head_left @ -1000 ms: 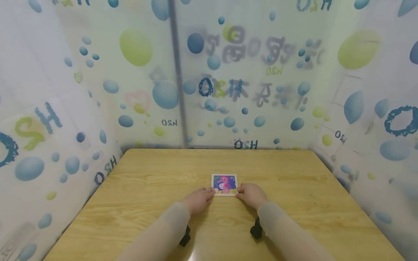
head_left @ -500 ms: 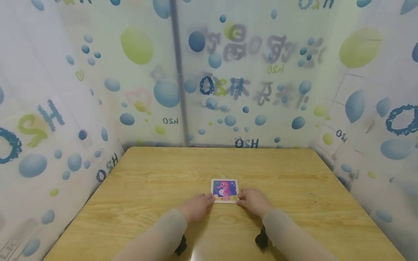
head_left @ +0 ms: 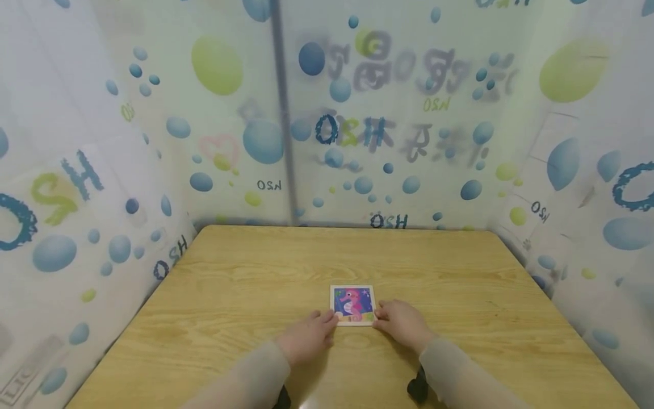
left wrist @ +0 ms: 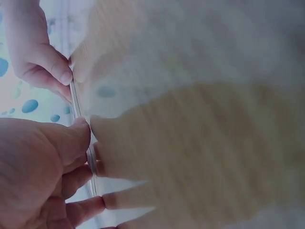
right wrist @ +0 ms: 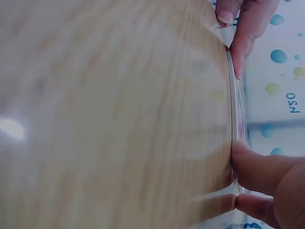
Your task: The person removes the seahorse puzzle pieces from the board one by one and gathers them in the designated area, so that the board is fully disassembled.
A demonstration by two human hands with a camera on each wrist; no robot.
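A flat square card with a white border and a pink seahorse picture (head_left: 352,305) lies on the wooden table (head_left: 245,272). My left hand (head_left: 308,336) holds its near left corner, fingertips overlapping the border. At the near right corner, my right hand (head_left: 405,324) pinches the edge between thumb and fingers. Seen edge-on in the left wrist view, the card (left wrist: 76,102) is a thin strip flat on the glossy surface. The right wrist view shows the thumb of my right hand (right wrist: 279,183) against the card's near edge (right wrist: 233,105).
Curtain-like walls (head_left: 240,96) printed with blue and green drops surround the table on the left, back and right. Dark wrist devices, one below the right sleeve (head_left: 418,389), hang close over the tabletop. Light reflects off the glossy table.
The seahorse card has slid across the table toward me, with both hands moving along at its near corners. The head view has tilted down slightly.
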